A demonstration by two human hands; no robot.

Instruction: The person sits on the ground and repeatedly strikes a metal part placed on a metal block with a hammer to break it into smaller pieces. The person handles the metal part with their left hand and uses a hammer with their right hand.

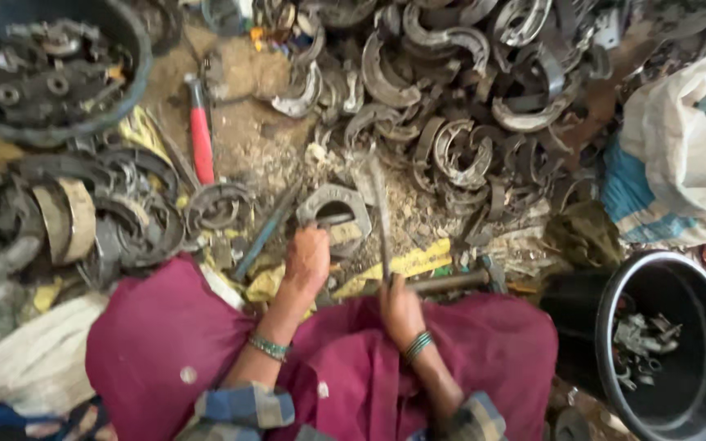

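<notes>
Left hand point(308, 260) pressing the curved brake shoe point(334, 214) down on the floor point(247, 139), before the knees; right hand point(400, 309) closed around thin chisel-like rod point(382, 220). Best keeping shoe steady, rod tip on lining edge.

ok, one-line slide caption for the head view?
Seated on the ground, left hand steadies a curved brake shoe; right hand holds a thin metal tool upright beside it.

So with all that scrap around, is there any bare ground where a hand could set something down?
Little. One bare dirt patch lies between the red-handled tool and the heap of curved metal shoes. The ground before the left hand and right hand is littered with chips. The left pile and both tubs are crowded.
</notes>
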